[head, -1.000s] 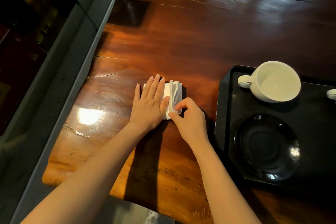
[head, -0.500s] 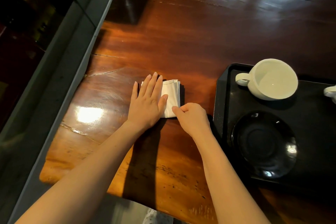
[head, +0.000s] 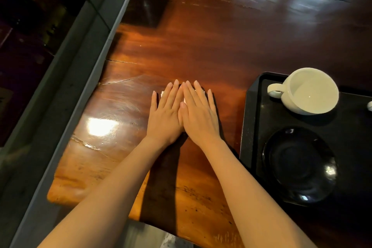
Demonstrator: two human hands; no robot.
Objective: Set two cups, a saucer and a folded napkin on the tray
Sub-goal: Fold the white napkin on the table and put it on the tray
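A glossy, dark-red wooden table (head: 211, 42) fills most of the view, its left edge running beside a grey ledge (head: 66, 90). A black rectangular tray (head: 250, 127) sits at the table's right side and is cut off by the right border of the picture. Inside the tray, toward its near left corner, lies a black saucer (head: 300, 164), flat and bare. Toward the tray's far left corner stands a white cup (head: 310, 91), tipped a little toward the camera, its handle pointing left at the tray's rim. A sliver of a second white cup (head: 369, 105) shows at the right border, also on the tray.

Left of the tray, near the middle of the table, both hands lie flat, palms down, side by side and touching along the forefingers. The left hand (head: 165, 116) and the right hand (head: 199, 117) are spread open with fingers straight, gripping nothing and pressing down on the white folded napkin (head: 202, 92), which lies on the bare wood, well apart from the tray. Only small white corners of it peek out past the fingers.
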